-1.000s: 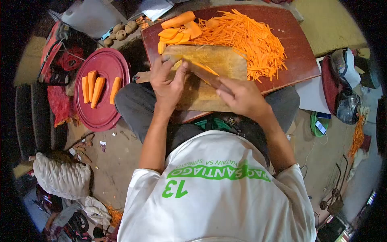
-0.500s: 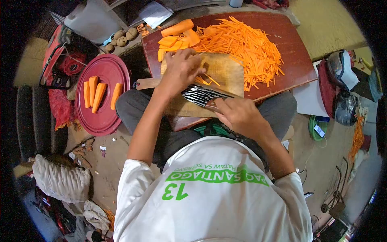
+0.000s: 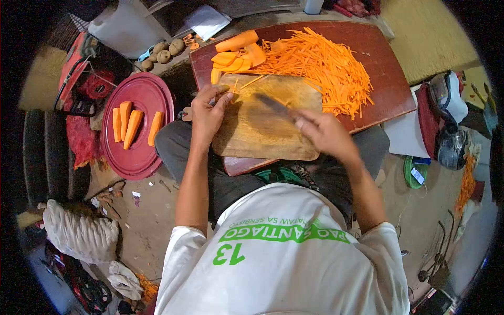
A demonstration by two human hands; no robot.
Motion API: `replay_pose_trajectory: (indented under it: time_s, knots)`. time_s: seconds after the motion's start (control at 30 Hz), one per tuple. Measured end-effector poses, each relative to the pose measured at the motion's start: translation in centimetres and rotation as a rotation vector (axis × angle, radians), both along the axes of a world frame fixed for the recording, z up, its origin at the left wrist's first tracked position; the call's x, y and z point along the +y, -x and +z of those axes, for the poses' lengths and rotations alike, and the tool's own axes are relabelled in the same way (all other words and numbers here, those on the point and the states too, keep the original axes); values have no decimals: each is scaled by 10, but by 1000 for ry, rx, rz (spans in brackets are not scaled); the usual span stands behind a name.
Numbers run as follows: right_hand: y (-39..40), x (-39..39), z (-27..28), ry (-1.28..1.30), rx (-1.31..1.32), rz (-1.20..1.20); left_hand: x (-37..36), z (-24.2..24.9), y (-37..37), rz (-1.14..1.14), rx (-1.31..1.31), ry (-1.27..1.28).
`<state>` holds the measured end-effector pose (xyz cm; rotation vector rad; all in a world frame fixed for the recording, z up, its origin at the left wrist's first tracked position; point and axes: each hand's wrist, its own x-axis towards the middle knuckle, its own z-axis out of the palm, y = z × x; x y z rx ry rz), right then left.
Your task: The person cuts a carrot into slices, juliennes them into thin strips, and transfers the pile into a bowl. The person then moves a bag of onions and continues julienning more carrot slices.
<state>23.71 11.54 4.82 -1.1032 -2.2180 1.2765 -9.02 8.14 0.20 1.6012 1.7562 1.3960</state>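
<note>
My right hand (image 3: 325,131) grips a kitchen knife (image 3: 273,104) by its handle; the blade is smeared by motion over the wooden cutting board (image 3: 262,131). At the board's left edge, my left hand (image 3: 208,109) has its thumb and index finger pinched together, with a thin carrot strip (image 3: 235,85) at the fingertips. A few more strips lie on the upper part of the board. Behind it, a large heap of shredded carrot (image 3: 325,68) spreads over the red-brown table (image 3: 383,79). Thick carrot slices (image 3: 231,62) and a larger carrot piece (image 3: 236,40) lie left of the heap.
Several peeled carrots (image 3: 133,128) rest on a round red lid (image 3: 149,89) to the left. Brown round vegetables (image 3: 164,55) sit near a white container (image 3: 118,31). At right are a helmet (image 3: 451,147) and a phone (image 3: 418,176) on a green item.
The knife has lifted from low on the board, and its blade now points up and left. My left hand has moved left and down, off the middle of the board.
</note>
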Motion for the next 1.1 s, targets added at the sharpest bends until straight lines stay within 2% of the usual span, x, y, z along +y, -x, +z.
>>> replay_pose_trajectory:
  time_s: [0.07,0.13,0.23,0.37,0.4,0.5,0.53,0.57,0.73,0.83,0.87,1.03,1.07,1.1]
  knots:
    - [-11,32,12,-15,-111,-122,1,-1,-4,11,17,-10]
    - [-30,61,-3,-140,-36,-219,3,0,-5,13,97,4]
    - [-32,64,20,-133,-29,-289,8,-8,-7,70,402,93]
    - [-13,34,11,-159,143,-189,13,-24,-25,-3,259,64]
    - [-5,21,22,110,123,-189,13,-21,-34,-53,185,44]
    - [20,3,6,274,216,-138,2,9,-56,-11,-247,95]
    - [27,-1,2,336,236,-131,3,-3,-49,50,-187,43]
    - [32,-5,0,408,239,-136,0,-13,-40,84,-232,28]
    - [60,-18,-7,591,289,-47,-4,-19,-2,235,-338,-87]
    - [66,-11,-14,407,246,-88,-3,-21,0,233,-289,-78]
    - [60,-4,-27,436,284,-116,-4,-19,-4,223,-268,-68]
    - [-4,44,-14,326,169,-414,-4,-18,-17,177,-172,-49]
    - [-20,57,-21,251,250,-427,-3,-18,-19,181,-152,-57]
    - [-28,64,-5,249,249,-466,-1,-17,-20,179,-130,-63]
